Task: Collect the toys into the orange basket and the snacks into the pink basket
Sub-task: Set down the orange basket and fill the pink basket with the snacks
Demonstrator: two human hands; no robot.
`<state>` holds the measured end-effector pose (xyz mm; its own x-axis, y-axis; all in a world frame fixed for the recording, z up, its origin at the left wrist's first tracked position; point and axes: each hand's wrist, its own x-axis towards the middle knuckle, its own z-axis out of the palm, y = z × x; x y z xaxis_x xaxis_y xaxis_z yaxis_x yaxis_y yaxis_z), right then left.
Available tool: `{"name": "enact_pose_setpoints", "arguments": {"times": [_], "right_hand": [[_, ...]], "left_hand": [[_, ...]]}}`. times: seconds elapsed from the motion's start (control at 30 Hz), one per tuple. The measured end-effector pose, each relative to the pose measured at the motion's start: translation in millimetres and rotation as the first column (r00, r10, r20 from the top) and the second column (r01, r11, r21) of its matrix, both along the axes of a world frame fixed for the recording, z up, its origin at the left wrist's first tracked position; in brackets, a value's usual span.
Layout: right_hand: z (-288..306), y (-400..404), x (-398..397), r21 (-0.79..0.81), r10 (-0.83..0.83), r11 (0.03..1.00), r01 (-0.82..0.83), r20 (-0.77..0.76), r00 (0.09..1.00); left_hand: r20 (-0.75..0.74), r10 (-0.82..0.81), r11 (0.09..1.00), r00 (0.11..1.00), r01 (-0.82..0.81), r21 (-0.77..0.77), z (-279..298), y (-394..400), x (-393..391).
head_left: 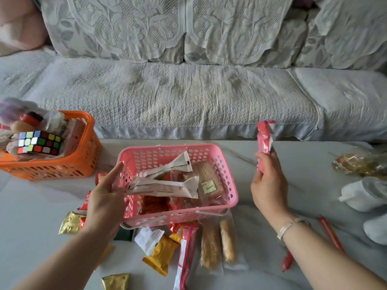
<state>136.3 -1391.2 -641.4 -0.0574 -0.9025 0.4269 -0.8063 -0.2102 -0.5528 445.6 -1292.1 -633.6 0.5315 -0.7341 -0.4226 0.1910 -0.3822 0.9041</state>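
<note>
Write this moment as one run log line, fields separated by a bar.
right hand: holds pink snack packet upright | left hand: grips pink basket rim | orange basket: cube, toys inside | table: snacks remain

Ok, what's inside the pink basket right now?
In the pink basket: two long white packets on top, a clear-wrapped brown bread, and red wrappers beneath. Anything deeper is covered.
</note>
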Motion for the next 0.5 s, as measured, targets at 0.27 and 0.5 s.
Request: {"name": "enact_pose_setpoints", "arguments": {"times": [0.27,0.5], "right_hand": [[72,52,115,0.083,0.612,0.772,-0.63,-0.364,0.702],[42,64,167,0.515,0.75,0.659,-0.548,-0.397,0.529]], "left_hand": [[0.077,-0.064,0.998,0.995,0.066,-0.02,16,28,3],[0.071,0.012,0.999,0.997,-0.01,-0.03,19,49,21]]}}
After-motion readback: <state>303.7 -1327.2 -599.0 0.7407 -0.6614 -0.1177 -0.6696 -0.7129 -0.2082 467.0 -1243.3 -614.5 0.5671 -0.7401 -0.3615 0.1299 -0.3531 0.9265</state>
